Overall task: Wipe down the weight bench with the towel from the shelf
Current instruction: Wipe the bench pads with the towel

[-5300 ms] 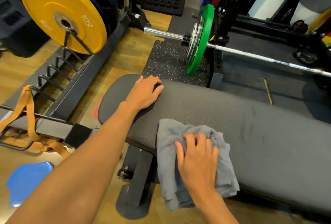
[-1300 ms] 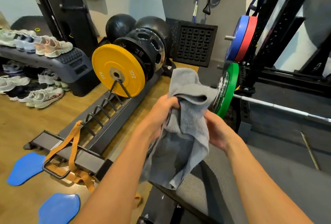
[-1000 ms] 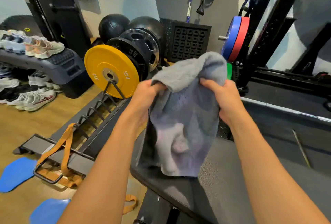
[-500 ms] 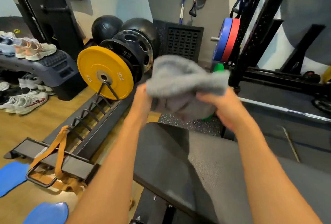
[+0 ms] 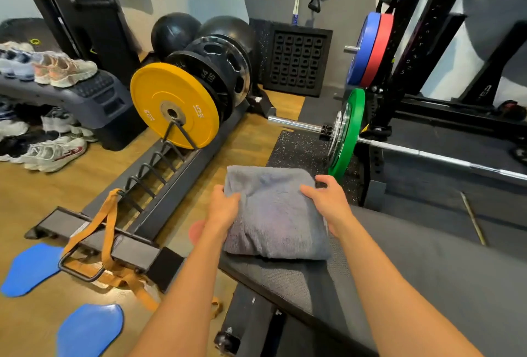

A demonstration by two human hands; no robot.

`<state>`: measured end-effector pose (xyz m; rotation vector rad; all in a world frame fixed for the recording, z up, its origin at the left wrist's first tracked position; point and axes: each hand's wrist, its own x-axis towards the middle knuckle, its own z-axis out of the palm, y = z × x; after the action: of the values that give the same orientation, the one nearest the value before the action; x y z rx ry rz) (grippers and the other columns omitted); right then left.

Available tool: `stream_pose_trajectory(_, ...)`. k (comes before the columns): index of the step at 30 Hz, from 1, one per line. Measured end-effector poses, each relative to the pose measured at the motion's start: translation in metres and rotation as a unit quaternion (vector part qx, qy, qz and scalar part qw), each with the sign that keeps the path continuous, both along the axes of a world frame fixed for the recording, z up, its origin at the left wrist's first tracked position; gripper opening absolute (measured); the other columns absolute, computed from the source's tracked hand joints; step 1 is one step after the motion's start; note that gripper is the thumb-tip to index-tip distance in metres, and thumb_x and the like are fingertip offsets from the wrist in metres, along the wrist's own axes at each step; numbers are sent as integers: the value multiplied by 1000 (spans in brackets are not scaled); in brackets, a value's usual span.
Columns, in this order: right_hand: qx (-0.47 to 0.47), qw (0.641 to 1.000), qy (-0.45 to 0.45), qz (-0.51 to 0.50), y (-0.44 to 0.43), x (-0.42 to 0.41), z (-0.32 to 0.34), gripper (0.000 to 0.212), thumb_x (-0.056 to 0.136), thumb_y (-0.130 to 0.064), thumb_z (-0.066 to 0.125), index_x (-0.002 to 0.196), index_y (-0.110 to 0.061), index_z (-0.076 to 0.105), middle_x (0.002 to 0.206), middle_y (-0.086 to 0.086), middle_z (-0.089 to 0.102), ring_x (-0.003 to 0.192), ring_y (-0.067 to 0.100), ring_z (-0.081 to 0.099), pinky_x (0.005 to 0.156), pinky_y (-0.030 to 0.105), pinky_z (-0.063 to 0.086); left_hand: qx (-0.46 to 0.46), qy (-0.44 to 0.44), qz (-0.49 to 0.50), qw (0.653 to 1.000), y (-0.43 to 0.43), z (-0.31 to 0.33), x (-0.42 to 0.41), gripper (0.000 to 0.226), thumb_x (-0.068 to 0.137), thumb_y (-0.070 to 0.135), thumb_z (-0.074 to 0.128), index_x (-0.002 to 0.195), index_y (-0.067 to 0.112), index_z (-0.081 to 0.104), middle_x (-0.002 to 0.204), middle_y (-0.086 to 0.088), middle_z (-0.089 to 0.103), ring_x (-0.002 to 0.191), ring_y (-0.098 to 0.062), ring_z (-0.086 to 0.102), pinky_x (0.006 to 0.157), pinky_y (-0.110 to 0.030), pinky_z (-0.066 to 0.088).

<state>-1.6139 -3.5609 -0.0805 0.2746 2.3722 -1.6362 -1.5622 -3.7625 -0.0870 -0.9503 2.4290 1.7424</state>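
The folded grey terry towel (image 5: pixel 273 214) lies flat on the end of the black padded weight bench (image 5: pixel 427 271), held between both hands: the left hand (image 5: pixel 224 208) pinches its left edge with curled fingers, and the right hand (image 5: pixel 328 200) grips its right edge the same way. Its far edge seems to overhang the bench end beyond the fingertips, so a careless forward push could, I judge, tip it off onto the speckled rubber mat (image 5: pixel 299 148) ahead. No container sits within reach; the black plate rack (image 5: pixel 148 185) left of the left hand holds a yellow bumper plate (image 5: pixel 174 105).
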Motion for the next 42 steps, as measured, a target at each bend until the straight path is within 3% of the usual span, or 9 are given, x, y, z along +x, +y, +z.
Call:
stream_pose_trajectory(4,269,953,130,56,-15,2,-9,54,92,-23,58,143,-23,38,142,8,42,125,29,43,96,42,41,-285,-23,-66,956,3,-1,0,48,91,14,50,137,12,35,133,-15,41,115,-38,46,86,-43,37)
stream_pose_trajectory(7,355,910,156,146,-35,14,-25,49,96,-48,44,143,-33,38,157,0,24,143,25,20,106,55,32,-351,-13,-169,921,26,-17,-10,48,96,28,43,143,21,32,151,-11,27,137,-36,28,106,-58,27)
stream_pose_trajectory(10,435,875,108,180,-38,32,-53,53,100,-51,30,149,-33,27,161,-1,15,147,23,10,110,53,23,-416,-58,-282,863,47,-48,-5,51,101,41,28,149,26,22,162,-7,9,148,-37,2,112,-66,9)
stream_pose_trajectory(15,429,882,133,143,-62,33,-65,54,100,-49,27,151,-32,23,162,-1,14,147,29,8,112,55,16,-456,-21,-279,845,27,-70,-13,51,103,39,22,152,28,14,163,-2,6,149,-31,-2,117,-56,9)
stream_pose_trajectory(20,440,866,173,162,-79,8,-74,47,102,-45,26,148,-38,25,159,-3,21,145,32,12,107,60,19,-479,-14,-261,838,14,-77,-36,67,93,49,6,152,21,21,161,-5,19,149,-30,7,116,-59,6)
stream_pose_trajectory(28,388,882,218,157,-45,20,-78,29,101,-31,36,123,-24,53,141,-1,43,126,32,32,92,51,33,-501,14,-192,844,42,-89,-29,54,98,32,36,149,13,33,156,-11,30,146,-32,19,116,-56,7)
stream_pose_trajectory(31,382,883,224,155,3,28,-78,27,101,-28,38,120,-19,55,133,2,47,123,34,35,89,50,34,-486,15,-193,853,92,-85,-19,62,93,38,24,149,14,31,157,-11,28,147,-31,18,117,-55,6)
stream_pose_trajectory(35,375,893,213,125,114,35,-78,29,100,-28,39,123,-21,55,139,0,44,125,34,33,92,48,30,-465,19,-226,856,200,-83,-19,56,99,33,31,152,15,25,160,-9,21,148,-29,11,118,-53,3)
stream_pose_trajectory(42,419,891,173,-8,340,63,-79,30,98,-38,43,121,-28,59,133,-6,50,116,28,39,84,40,32,-483,71,-335,806,431,-81,-15,75,85,41,8,151,12,27,158,-13,26,147,-32,13,116,-56,3)
